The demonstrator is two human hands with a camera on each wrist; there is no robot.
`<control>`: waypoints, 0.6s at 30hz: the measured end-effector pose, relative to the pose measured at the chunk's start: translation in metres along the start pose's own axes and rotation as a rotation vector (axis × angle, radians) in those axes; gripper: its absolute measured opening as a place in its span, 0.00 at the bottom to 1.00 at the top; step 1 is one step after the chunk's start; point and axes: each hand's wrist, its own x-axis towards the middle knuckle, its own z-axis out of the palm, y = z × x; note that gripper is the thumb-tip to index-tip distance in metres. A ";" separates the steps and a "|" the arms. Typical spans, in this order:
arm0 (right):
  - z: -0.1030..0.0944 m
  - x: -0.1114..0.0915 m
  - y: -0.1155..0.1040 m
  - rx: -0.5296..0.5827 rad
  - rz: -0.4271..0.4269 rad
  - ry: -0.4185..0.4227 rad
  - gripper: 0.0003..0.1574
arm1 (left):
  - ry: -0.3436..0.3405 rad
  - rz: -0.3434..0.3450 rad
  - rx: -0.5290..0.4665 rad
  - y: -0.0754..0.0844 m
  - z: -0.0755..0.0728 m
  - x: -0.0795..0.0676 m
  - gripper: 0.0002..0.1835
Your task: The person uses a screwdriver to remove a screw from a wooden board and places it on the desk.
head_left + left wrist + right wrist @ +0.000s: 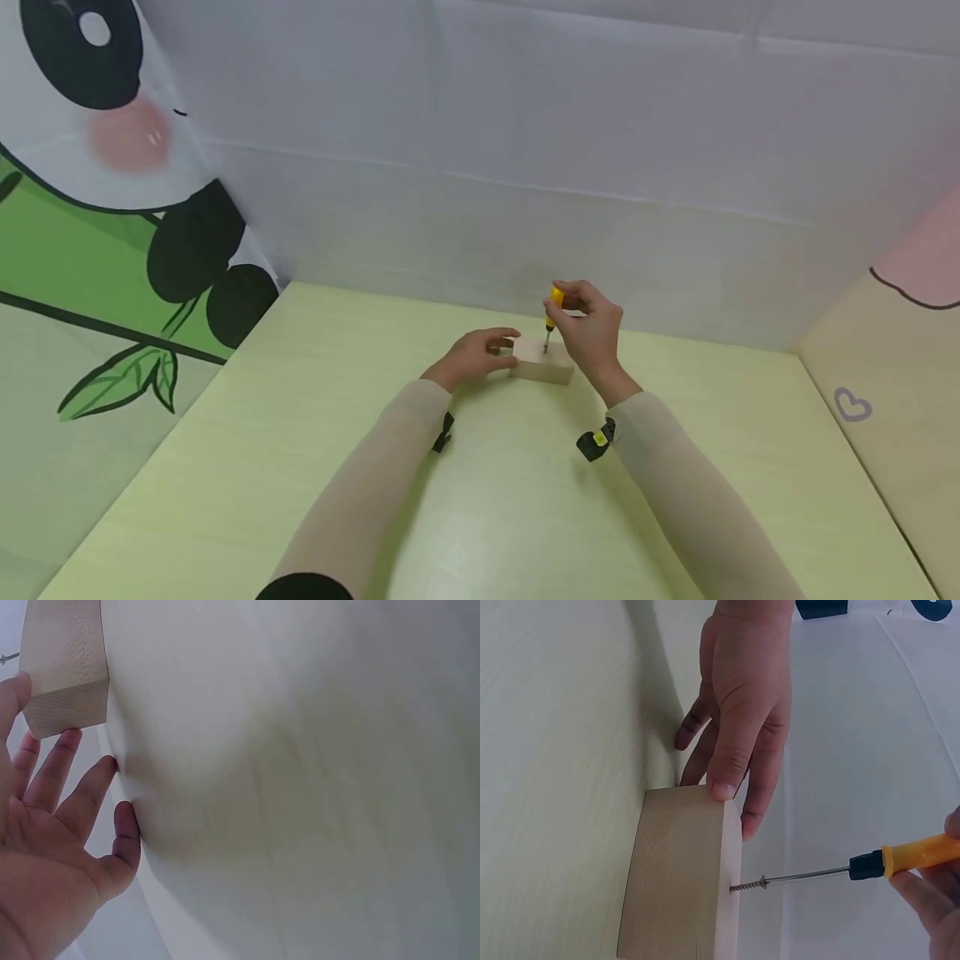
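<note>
1. The right hand (596,329) pinches the yellow screwdriver (557,297) between curled fingers.
2. Below these fingers, its tip meets the screw (748,886), which stands in the wooden block (542,365).
3. The left hand (474,354), thumb and fingers partly spread, holds the block's end at its fingertips.

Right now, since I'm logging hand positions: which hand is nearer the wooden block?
Left. The left hand touches the left end of the wooden block; the right hand is above it, gripping the yellow screwdriver.
</note>
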 end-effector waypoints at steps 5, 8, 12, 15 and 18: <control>-0.001 0.002 -0.002 -0.010 -0.007 -0.028 0.16 | -0.013 -0.020 -0.020 0.001 0.000 -0.002 0.29; -0.003 0.004 -0.002 -0.018 -0.001 -0.074 0.16 | -0.018 -0.028 -0.041 0.001 0.000 -0.003 0.29; -0.006 0.006 -0.001 -0.031 -0.001 -0.125 0.16 | -0.017 -0.031 -0.030 -0.002 0.000 -0.001 0.29; -0.007 0.007 -0.001 -0.035 -0.003 -0.155 0.16 | -0.018 -0.037 -0.025 -0.002 -0.001 0.000 0.29; -0.009 0.009 0.000 -0.033 -0.006 -0.183 0.15 | -0.020 -0.038 -0.036 0.000 -0.002 -0.001 0.29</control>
